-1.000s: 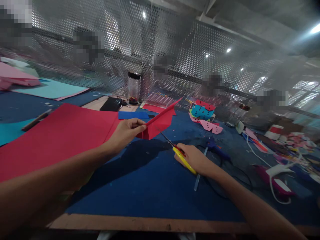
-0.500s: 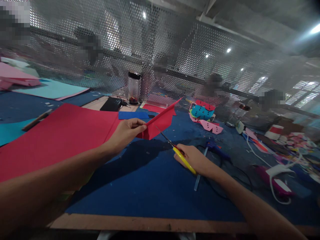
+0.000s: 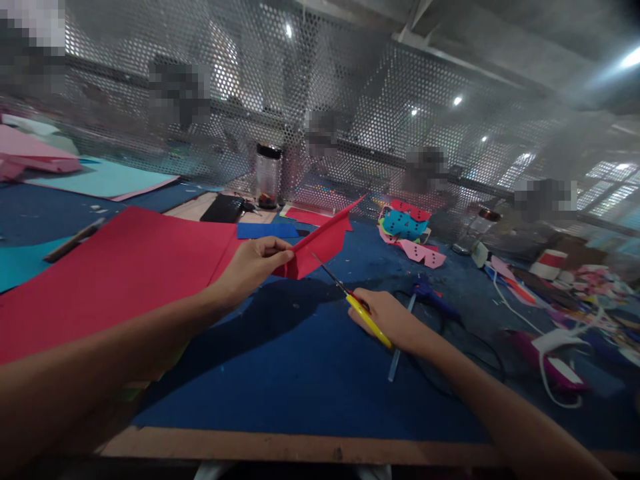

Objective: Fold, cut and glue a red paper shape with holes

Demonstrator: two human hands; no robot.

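Note:
My left hand [image 3: 257, 267] pinches a folded piece of red paper [image 3: 325, 243], holding it raised above the blue tabletop. In my right hand [image 3: 383, 317] is a pair of scissors [image 3: 367, 320] with yellow and red handles. Their blade tips reach the lower edge of the folded paper, and I cannot tell how far the blades are parted. Under and beside my left forearm lies a large red sheet [image 3: 130, 273]. Just beyond my right hand rests a blue glue gun [image 3: 433, 297] with a clear glue stick [image 3: 400, 353] sticking out.
A glass jar [image 3: 269, 177] stands by the perforated metal screen [image 3: 360, 87], near a black wallet-like item [image 3: 223, 208]. Dotted paper shapes [image 3: 405, 223] sit at the back. Paper scraps [image 3: 593, 287], a magenta tool [image 3: 547, 363] and white cords crowd the right. Light blue sheets [image 3: 110, 177] lie left.

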